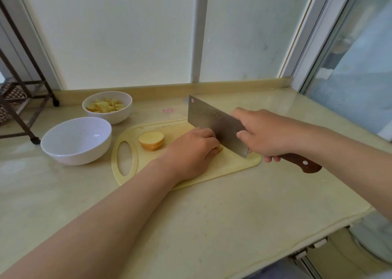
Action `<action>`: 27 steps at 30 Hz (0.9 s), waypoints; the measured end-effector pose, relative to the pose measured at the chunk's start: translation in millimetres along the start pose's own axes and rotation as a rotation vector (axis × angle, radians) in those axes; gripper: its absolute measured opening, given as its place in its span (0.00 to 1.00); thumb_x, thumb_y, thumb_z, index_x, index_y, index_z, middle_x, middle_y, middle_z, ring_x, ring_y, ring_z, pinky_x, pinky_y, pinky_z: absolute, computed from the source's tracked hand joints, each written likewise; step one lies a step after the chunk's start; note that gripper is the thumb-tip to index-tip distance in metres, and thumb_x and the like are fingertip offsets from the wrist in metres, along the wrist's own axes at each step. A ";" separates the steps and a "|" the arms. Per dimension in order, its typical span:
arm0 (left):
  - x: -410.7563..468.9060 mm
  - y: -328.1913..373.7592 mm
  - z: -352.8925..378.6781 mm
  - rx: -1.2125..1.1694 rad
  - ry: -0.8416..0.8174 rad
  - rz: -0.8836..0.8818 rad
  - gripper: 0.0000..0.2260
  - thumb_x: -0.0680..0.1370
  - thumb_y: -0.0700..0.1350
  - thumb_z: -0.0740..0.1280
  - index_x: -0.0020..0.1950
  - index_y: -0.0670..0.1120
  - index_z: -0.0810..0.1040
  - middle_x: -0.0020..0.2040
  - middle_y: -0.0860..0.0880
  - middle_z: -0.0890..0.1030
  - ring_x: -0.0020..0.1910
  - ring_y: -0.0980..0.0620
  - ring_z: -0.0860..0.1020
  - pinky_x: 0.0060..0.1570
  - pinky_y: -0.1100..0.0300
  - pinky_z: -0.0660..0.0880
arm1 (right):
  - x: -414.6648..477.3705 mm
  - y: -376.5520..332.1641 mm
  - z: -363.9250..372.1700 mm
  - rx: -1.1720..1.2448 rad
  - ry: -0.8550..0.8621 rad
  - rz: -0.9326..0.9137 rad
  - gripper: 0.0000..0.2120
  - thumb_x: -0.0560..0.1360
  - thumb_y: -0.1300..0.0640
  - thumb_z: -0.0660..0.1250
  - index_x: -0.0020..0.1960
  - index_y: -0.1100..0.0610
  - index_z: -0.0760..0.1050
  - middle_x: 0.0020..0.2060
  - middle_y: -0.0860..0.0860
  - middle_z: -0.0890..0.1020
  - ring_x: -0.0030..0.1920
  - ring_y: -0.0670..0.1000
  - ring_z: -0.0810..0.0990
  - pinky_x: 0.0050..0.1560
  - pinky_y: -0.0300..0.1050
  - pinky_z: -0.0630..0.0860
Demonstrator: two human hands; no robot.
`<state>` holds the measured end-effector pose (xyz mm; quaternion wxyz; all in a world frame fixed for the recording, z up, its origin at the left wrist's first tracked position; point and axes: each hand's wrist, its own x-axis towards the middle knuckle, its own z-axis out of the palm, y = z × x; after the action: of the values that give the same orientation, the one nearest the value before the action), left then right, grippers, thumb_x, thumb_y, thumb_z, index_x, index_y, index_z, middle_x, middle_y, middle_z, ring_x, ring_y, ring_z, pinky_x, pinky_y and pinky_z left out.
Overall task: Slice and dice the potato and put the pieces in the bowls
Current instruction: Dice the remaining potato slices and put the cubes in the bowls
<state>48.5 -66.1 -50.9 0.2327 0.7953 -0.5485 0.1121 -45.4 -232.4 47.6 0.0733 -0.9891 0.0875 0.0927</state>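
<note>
The potato (151,140) shows in two places on the pale yellow cutting board (231,166): a stack of round slices sits near the board's oval handle hole, and another piece (219,149) lies under the left hand (192,151), mostly hidden, with only a sliver showing at the fingertips. The left hand's grip is curled together and pressed down on that piece, knuckles against the flat of the cleaver (212,121). The right hand (267,135) has its grip clamped on the cleaver, fingers wrapped where the blade meets the brown wooden handle (303,164), forefinger laid along the blade's side. The blade stands upright with its edge down at the board, just beside the held piece; whether it is touching or cutting into the potato cannot be told.

Two white bowls stand on the table (212,225) to the left of the board. The far bowl (125,113), closer to the wall, holds a heap of cut potato pieces (106,106), pale yellow and irregular. The near bowl (63,151), larger in view, sits just beside the board's handle end and has nothing in it. The two bowls are close together, nearly touching.

A dark metal rack (23,83) stands at the left edge of the table.
</note>
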 end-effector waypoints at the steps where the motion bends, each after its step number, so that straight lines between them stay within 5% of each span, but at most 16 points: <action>1: 0.1 0.4 0.0 -0.005 0.001 -0.002 0.09 0.80 0.44 0.64 0.55 0.45 0.82 0.51 0.48 0.79 0.49 0.47 0.75 0.50 0.50 0.75 | -0.5 -0.3 1.5 -0.004 -0.005 -0.003 0.07 0.87 0.56 0.54 0.63 0.53 0.64 0.42 0.57 0.80 0.22 0.49 0.79 0.27 0.47 0.79; 5: -0.1 -0.2 0.7 -0.010 0.013 -0.004 0.09 0.80 0.44 0.64 0.55 0.45 0.82 0.51 0.48 0.79 0.49 0.47 0.75 0.50 0.50 0.75 | -4.5 -3.8 -0.6 0.006 -0.062 -0.017 0.27 0.87 0.58 0.53 0.81 0.41 0.49 0.44 0.57 0.78 0.26 0.53 0.82 0.30 0.51 0.84; 9: -0.1 -1.8 3.6 -0.025 0.025 0.006 0.09 0.79 0.43 0.65 0.55 0.45 0.83 0.51 0.47 0.80 0.49 0.46 0.77 0.50 0.49 0.75 | 0.1 -17.5 -0.3 -0.034 -0.122 -0.011 0.40 0.86 0.61 0.53 0.78 0.28 0.32 0.40 0.54 0.76 0.25 0.53 0.81 0.30 0.49 0.83; 18: -4.1 -2.7 3.0 -0.011 0.122 0.046 0.06 0.74 0.40 0.67 0.40 0.42 0.83 0.44 0.48 0.81 0.42 0.45 0.77 0.40 0.54 0.77 | 43.7 -18.3 7.6 0.236 -0.029 -0.057 0.40 0.82 0.63 0.52 0.79 0.26 0.40 0.45 0.57 0.84 0.28 0.55 0.83 0.30 0.51 0.84; 27: -4.3 -3.8 2.7 -0.005 0.112 0.012 0.08 0.75 0.42 0.65 0.40 0.43 0.84 0.40 0.48 0.80 0.40 0.48 0.76 0.40 0.54 0.75 | 14.1 -2.0 7.6 0.278 0.040 -0.077 0.38 0.85 0.59 0.54 0.77 0.22 0.42 0.45 0.54 0.83 0.25 0.51 0.81 0.28 0.50 0.83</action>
<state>50.2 -62.8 -56.1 0.2645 0.7839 -0.5395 0.1565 -32.7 -231.5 37.7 0.2114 -0.9737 0.0630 0.0572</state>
